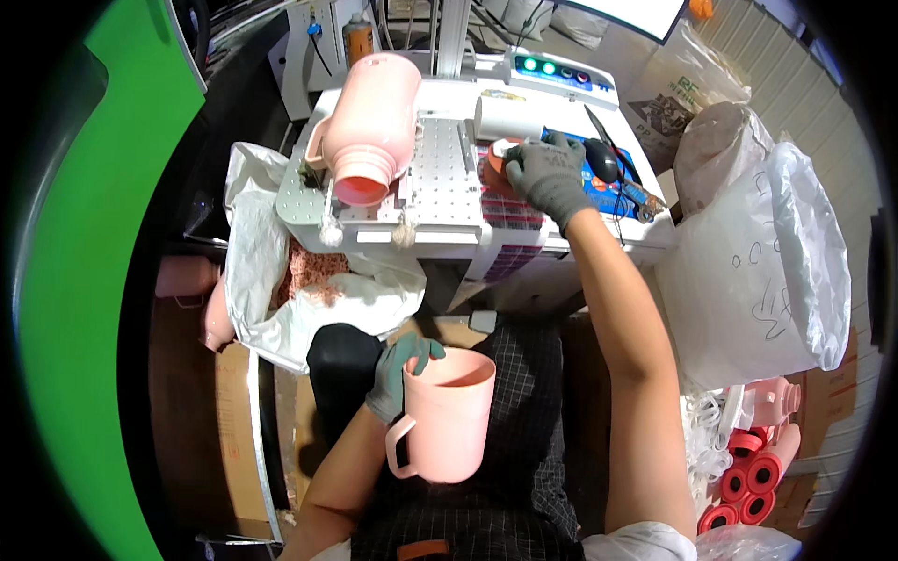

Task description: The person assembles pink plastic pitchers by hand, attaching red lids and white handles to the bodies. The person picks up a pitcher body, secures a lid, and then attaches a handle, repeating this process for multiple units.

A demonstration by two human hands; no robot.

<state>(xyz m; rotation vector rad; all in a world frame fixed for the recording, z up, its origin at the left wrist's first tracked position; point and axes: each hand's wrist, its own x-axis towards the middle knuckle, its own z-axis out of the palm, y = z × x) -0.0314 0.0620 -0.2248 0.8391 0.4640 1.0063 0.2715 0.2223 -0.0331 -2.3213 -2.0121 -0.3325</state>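
My left hand [400, 374], in a grey-green glove, grips the rim of a pink plastic jug [449, 421] above my lap. The jug is upright with its mouth open, and its handle points left. On the worktable, my gloved right hand [549, 173] has its fingers curled at a reddish-brown round object [499, 168] with white on top; its fingertips are partly hidden. Left of that hand, a large pink flask body [374, 112] with side handles lies tilted, its open neck toward me, over a perforated metal plate [444, 173].
A white roll [510, 119], black-handled tool [601, 161] and blue sheet [608, 196] surround my right hand. Behind is a control box [561, 75] with green lights. A white sack [257, 309] of pink scraps stands left; large white bags [758, 271] and red-pink parts [748, 477] are right.
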